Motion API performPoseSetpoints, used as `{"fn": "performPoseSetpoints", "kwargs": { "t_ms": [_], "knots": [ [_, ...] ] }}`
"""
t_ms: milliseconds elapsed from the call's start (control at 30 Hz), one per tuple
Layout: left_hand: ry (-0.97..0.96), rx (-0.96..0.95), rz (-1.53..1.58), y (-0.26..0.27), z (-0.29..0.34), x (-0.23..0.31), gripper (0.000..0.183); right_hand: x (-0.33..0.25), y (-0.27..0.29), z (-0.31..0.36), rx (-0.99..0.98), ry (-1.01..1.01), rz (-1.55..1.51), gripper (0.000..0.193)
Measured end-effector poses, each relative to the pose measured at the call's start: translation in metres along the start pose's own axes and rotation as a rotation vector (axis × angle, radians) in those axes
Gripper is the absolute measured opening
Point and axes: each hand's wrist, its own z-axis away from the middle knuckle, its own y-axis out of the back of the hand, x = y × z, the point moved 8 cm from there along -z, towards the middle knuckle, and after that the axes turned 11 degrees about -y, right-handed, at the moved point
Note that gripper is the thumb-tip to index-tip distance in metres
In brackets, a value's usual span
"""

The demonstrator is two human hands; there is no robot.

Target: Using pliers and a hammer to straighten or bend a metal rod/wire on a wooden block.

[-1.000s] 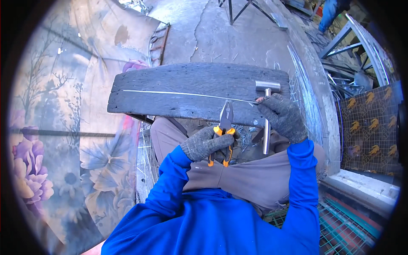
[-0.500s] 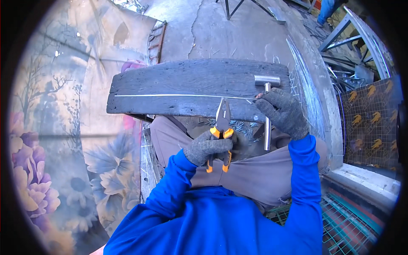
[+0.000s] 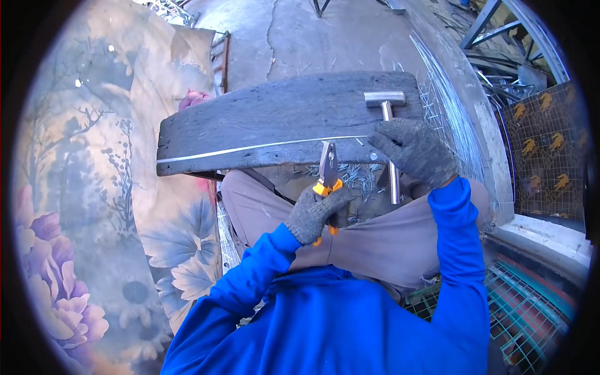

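My left hand (image 3: pixel 317 214), in a grey knit glove, is closed around pliers (image 3: pixel 328 169) with orange-and-black handles. Their jaws point away from me, and the tips reach the line of a thin metal rod (image 3: pixel 250 148); whether they touch it I cannot tell. The rod lies along a dark wooden bench (image 3: pixel 281 106), its left end at the bench's left edge. At the rod's right end, my gloved right hand (image 3: pixel 415 153) is closed on it, fingertips partly hidden. A steel hammer (image 3: pixel 385 100) lies under that hand, head toward the far side. A short cut piece (image 3: pixel 359 142) rests beside the rod.
Many short metal pieces (image 3: pixel 359 178) litter the floor beneath the bench's near edge. A bundle of long thin rods (image 3: pixel 453 106) lies right of the bench. Floral cloth (image 3: pixel 94 187) hangs at left; green wire mesh (image 3: pixel 525 312) is at lower right.
The pliers' spread handles have come together in my left hand. The rod's left end has shifted left and nearer to me, to the bench edge. The view has tilted slightly.
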Motion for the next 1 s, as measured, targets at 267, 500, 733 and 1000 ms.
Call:
{"fn": "performPoseSetpoints", "kwargs": {
  "t_ms": [267,500,733,1000],
  "knots": [
    [-0.03,-0.116,0.141,-0.005,0.003,-0.019,0.025,0.003,0.003,0.012,0.05,-0.003,-0.034,0.026],
    [-0.124,-0.437,0.628,-0.052,0.026,0.03,0.022,0.006,-0.023,0.025,-0.126,-0.107,-0.597,0.029],
    [-0.062,-0.22,0.199,-0.025,0.03,0.013,0.023,-0.007,-0.006,0.023,-0.031,-0.022,-0.228,0.03],
    [-0.084,-0.218,0.236,-0.017,0.017,-0.005,0.021,0.002,-0.015,0.018,-0.12,-0.093,-0.227,0.026]
  ]
}}
